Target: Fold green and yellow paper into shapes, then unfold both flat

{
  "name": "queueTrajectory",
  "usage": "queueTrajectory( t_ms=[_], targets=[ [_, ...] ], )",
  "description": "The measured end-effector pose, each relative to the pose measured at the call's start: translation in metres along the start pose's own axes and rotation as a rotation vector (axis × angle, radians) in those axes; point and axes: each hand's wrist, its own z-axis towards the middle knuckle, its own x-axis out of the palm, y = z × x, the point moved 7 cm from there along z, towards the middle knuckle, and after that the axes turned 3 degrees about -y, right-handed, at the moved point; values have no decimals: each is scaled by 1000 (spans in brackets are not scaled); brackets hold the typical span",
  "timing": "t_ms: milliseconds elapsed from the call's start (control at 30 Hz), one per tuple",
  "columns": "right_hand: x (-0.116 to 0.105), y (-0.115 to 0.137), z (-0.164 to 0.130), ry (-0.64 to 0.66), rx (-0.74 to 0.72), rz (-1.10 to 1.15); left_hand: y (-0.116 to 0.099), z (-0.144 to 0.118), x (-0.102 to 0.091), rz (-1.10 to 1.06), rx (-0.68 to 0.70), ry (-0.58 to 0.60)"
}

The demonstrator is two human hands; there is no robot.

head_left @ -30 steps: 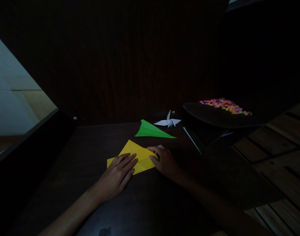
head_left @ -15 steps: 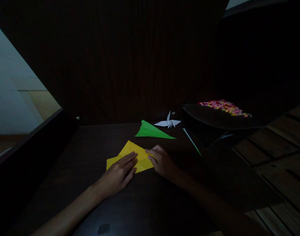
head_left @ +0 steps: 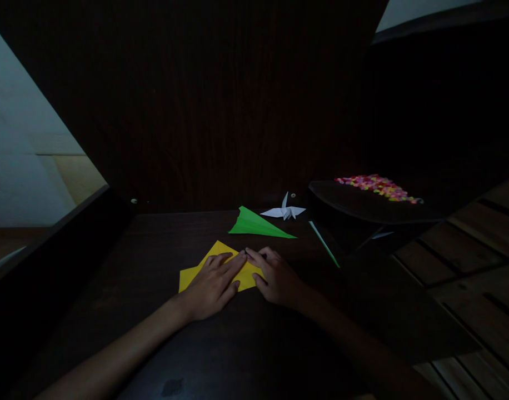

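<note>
Two bare hands are pressing flat on one yellow folded paper (head_left: pixel 191 273) that is lying on a dark table (head_left: pixel 154 250). The left hand (head_left: pixel 215 283) is lying open, fingers spread across the paper's middle. The right hand (head_left: pixel 275 278) is resting palm down on its right edge, fingertips nearly meeting the left's; neither is gripping. Beyond them are lying one green paper plane (head_left: pixel 257 224) and one white paper crane (head_left: pixel 284 211). To the right, one dark tray (head_left: pixel 354 201) is holding many small colourful pieces (head_left: pixel 377 186).
</note>
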Motion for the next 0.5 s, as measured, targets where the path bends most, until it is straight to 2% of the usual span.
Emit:
queueTrajectory(
  t_ms=[200,300,500],
  targets=[
    [-7,-11,-2,3,56,91,-4,0,-1,71,27,30],
    [-14,-17,-1,-23,78,56,-4,0,-1,73,17,32],
    [-18,-10,2,-13,3,-52,-3,0,1,70,4,44]
  ],
)
